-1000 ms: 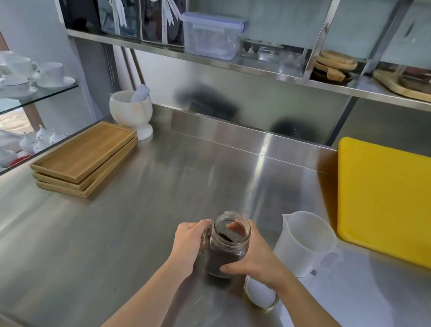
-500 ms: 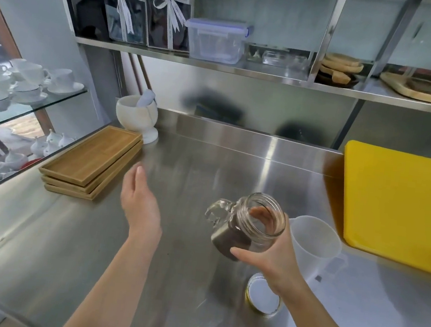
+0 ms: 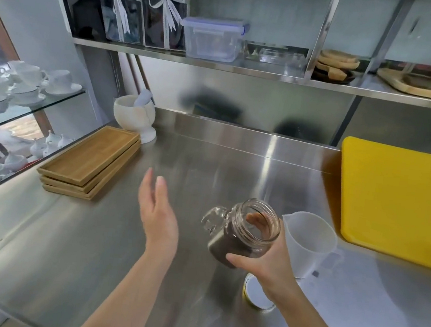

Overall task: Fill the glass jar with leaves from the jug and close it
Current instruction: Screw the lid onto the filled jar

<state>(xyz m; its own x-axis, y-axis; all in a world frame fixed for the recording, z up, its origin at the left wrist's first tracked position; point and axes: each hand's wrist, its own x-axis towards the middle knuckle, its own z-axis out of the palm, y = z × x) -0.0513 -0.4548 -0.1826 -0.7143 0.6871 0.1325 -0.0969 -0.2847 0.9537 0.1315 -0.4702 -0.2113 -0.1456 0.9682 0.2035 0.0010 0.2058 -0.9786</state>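
Note:
My right hand (image 3: 267,263) grips a glass jar (image 3: 241,233) with a handle, lifted off the steel counter and tilted so its open mouth faces up and toward me. Dark leaves fill its lower part. My left hand (image 3: 159,213) hovers open to the left of the jar, palm turned toward it, touching nothing. The jar's round lid (image 3: 257,295) lies flat on the counter just below my right wrist. A translucent white plastic jug (image 3: 307,241) stands upright right of the jar and looks empty inside.
A yellow cutting board (image 3: 398,200) lies at the right. Stacked wooden trays (image 3: 89,161) and a white mortar with pestle (image 3: 135,116) sit at the back left. A glass shelf of cups (image 3: 24,87) borders the left edge. A steel shelf (image 3: 246,68) overhangs the counter's back.
My right hand lifted the jar from the counter and tilted it. My left hand let go of the jar's handle and moved out to the left, open.

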